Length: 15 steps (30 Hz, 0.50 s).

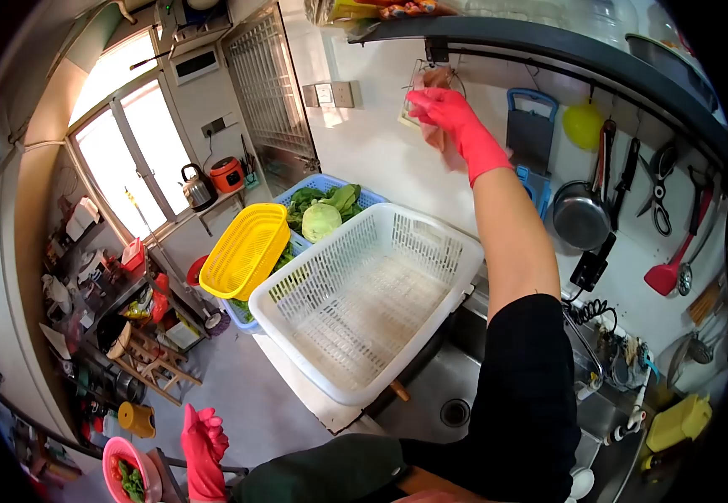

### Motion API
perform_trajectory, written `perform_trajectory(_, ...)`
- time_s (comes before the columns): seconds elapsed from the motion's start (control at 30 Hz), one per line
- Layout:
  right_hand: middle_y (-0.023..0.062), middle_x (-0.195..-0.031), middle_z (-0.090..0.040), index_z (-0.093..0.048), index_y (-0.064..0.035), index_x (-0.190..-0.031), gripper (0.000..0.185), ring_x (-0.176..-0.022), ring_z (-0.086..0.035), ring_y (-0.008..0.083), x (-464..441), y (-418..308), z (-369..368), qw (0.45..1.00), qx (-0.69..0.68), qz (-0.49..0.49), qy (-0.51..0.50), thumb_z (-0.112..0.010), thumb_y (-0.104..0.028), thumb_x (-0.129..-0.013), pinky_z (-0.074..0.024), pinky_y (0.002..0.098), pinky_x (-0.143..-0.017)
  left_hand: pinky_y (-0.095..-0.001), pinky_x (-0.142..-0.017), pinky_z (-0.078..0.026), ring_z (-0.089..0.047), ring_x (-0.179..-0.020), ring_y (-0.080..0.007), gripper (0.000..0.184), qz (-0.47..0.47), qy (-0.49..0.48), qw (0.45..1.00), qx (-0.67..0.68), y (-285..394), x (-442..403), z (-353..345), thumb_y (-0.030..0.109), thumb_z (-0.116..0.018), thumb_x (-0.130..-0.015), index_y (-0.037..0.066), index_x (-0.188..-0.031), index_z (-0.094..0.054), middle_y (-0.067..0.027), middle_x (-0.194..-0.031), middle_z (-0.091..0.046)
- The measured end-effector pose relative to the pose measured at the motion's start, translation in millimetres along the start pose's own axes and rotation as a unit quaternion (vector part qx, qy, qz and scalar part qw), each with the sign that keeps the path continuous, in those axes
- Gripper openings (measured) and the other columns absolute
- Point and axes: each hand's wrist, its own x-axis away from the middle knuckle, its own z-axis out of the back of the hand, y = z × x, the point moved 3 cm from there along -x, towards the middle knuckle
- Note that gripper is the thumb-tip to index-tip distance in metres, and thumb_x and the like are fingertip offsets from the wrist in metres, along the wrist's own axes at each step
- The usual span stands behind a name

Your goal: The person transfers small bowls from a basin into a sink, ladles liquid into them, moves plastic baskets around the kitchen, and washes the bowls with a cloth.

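Note:
My right hand (448,113), in a red rubber glove, is raised to the wall at the upper middle. Its fingers are closed on a pinkish cloth (443,147) that hangs below a hook there; motion blurs the details. Down at the lower left is my left hand (205,444), also gloved in red. Its fingers are loosely bent and apart, and nothing shows in them. Between the hands stands a large white plastic basket (372,306), tilted in view, with nothing visible inside. A yellow basket (247,251) leans beside it.
A blue basket (364,194) holds leafy greens and a pale round cabbage (321,222). The steel sink (431,411) lies under the white basket's right side. A pan (582,215) and scissors (657,191) hang on the wall. A pink bowl (150,478) is at the lower left.

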Motion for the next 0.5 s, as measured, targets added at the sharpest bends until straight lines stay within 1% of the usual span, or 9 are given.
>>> perform_trajectory(0.1, 0.0027, -0.090, -0.068, -0.069, 0.0007, -0.104, 0.025, -0.078, -0.062, 0.0101, 38, -23, -8, 0.994, 0.008, 0.004, 0.112, -0.070, -0.020, -0.090, -0.0490, 0.0261, -0.070, -0.0222, -0.037, -0.034, -0.045, -0.042, -0.0108, 0.053, -0.009, -0.015, 0.999, -0.027, 0, 7, -10, 0.056, -0.045, -0.099, 0.008, -0.088, -0.065, -0.0049, -0.068, -0.066)
perform_trajectory(0.13, 0.0049, -0.090, -0.069, -0.068, -0.0003, -0.109, 0.028, -0.075, -0.062, 0.0112, 38, -22, -2, 0.989, -0.013, -0.012, 0.147, -0.070, -0.021, -0.090, -0.0482, 0.0250, -0.069, -0.0219, -0.037, -0.035, -0.046, -0.043, -0.0109, 0.053, -0.011, -0.017, 0.999, -0.033, -1, 8, -10, 0.056, -0.045, -0.099, 0.008, -0.089, -0.066, -0.0050, -0.068, -0.067)
perform_trajectory(0.23, 0.0046, -0.089, -0.069, -0.066, 0.0005, -0.112, 0.031, -0.073, -0.062, 0.0109, 43, -29, 5, 0.982, 0.019, -0.030, 0.187, -0.068, -0.023, -0.092, -0.0488, 0.0249, -0.069, -0.0215, -0.038, -0.038, -0.050, -0.044, -0.0114, 0.053, -0.012, -0.022, 0.999, -0.045, 0, 9, -10, 0.055, -0.045, -0.099, 0.007, -0.090, -0.066, -0.0054, -0.070, -0.067)
perform_trajectory(0.33, 0.0071, -0.105, -0.066, -0.061, 0.0008, -0.119, 0.038, -0.084, -0.065, 0.0163, 25, -29, 10, 0.978, -0.004, 0.031, 0.207, -0.068, -0.026, -0.092, -0.0513, 0.0277, -0.076, -0.0217, -0.039, -0.040, -0.052, -0.045, -0.0117, 0.052, -0.008, -0.024, 0.999, -0.032, 0, 8, -11, 0.054, -0.045, -0.099, 0.007, -0.091, -0.066, -0.0061, -0.071, -0.068)
perform_trajectory(0.43, 0.0099, -0.119, -0.062, -0.056, -0.0017, -0.129, 0.046, -0.095, -0.064, 0.0205, -12, -20, 19, 0.939, 0.127, 0.113, 0.298, -0.068, -0.025, -0.092, -0.0508, 0.0297, -0.082, -0.0219, -0.040, -0.041, -0.053, -0.046, -0.0121, 0.052, 0.000, -0.030, 0.999, -0.024, 0, 7, -10, 0.053, -0.045, -0.100, 0.006, -0.093, -0.066, -0.0066, -0.072, -0.068)
perform_trajectory(0.47, 0.0101, -0.122, -0.061, -0.054, -0.0026, -0.131, 0.048, -0.098, -0.063, 0.0210, -17, -26, 17, 0.900, 0.244, 0.111, 0.343, -0.068, -0.025, -0.091, -0.0501, 0.0297, -0.084, -0.0219, -0.040, -0.041, -0.053, -0.046, -0.0122, 0.052, -0.002, -0.031, 0.999, -0.025, 0, 8, -11, 0.053, -0.045, -0.100, 0.006, -0.093, -0.066, -0.0067, -0.072, -0.068)
perform_trajectory(0.5, 0.0104, -0.124, -0.060, -0.052, -0.0035, -0.134, 0.050, -0.101, -0.062, 0.0216, -22, -31, 14, 0.846, 0.356, 0.107, 0.382, -0.068, -0.024, -0.091, -0.0493, 0.0296, -0.086, -0.0218, -0.040, -0.042, -0.054, -0.046, -0.0123, 0.052, -0.003, -0.032, 0.999, -0.026, 0, 9, -11, 0.053, -0.045, -0.100, 0.006, -0.094, -0.066, -0.0068, -0.072, -0.068)
